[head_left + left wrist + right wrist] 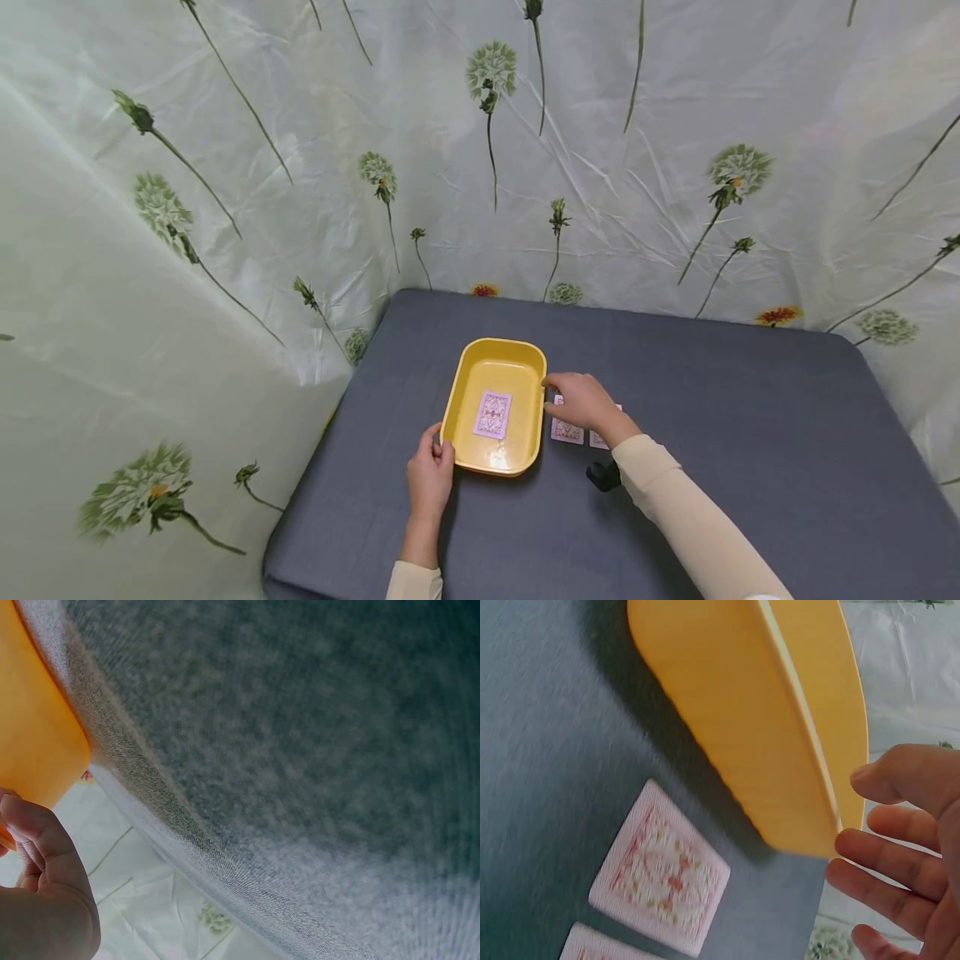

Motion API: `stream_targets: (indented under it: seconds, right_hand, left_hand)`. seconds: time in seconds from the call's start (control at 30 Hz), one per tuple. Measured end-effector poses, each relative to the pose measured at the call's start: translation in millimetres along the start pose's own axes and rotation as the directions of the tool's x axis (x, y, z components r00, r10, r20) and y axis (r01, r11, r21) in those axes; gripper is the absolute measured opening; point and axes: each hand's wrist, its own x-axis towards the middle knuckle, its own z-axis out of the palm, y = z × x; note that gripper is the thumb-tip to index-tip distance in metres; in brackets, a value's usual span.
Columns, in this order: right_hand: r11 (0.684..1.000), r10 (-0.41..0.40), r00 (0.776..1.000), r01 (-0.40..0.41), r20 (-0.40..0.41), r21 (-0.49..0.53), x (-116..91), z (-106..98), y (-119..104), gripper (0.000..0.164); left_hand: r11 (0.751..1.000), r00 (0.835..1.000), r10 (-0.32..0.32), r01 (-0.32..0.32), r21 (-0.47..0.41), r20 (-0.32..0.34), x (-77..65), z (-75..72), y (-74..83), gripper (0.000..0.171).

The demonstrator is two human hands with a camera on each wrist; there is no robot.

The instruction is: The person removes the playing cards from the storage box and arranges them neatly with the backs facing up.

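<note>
A yellow plastic tray [501, 377] sits on the dark table cover with one patterned playing card [492, 415] lying back up inside. My left hand [430, 479] grips the tray's near left corner, thumb at the rim. In the left wrist view, part of that hand [51, 870] shows against the orange-yellow wall. Beside the right rim is my right hand [583, 402], fingers loosely bent and parted. The right wrist view has its fingertips [847, 841] at the tray's edge, the thumb apart from them. Two more cards lie right of the tray, one card [664, 874] nearer it, partly under my right hand.
A small black object [602, 476] lies on the table by the right sleeve. The grey-covered table [750, 433] extends to the right. Pale curtains [600, 150] with dandelion prints hang behind and at the left.
</note>
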Motion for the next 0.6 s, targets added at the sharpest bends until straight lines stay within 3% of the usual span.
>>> stream_targets:
  seconds: [0.27,0.6]
  right_hand:
    - [0.999,-0.039,0.999,0.039,-0.004,-0.012,17.9,9.7,-17.1,0.032]
    - [0.987,-0.153,0.988,0.153,0.000,-0.048,32.2,40.9,-32.9,0.025]
  left_hand:
    - [1.000,1.000,0.009,-0.009,-0.003,0.011,1.0,4.2,-0.6,0.029]
    - [1.000,1.000,0.013,-0.013,0.000,-0.004,-0.5,2.5,-4.1,0.028]
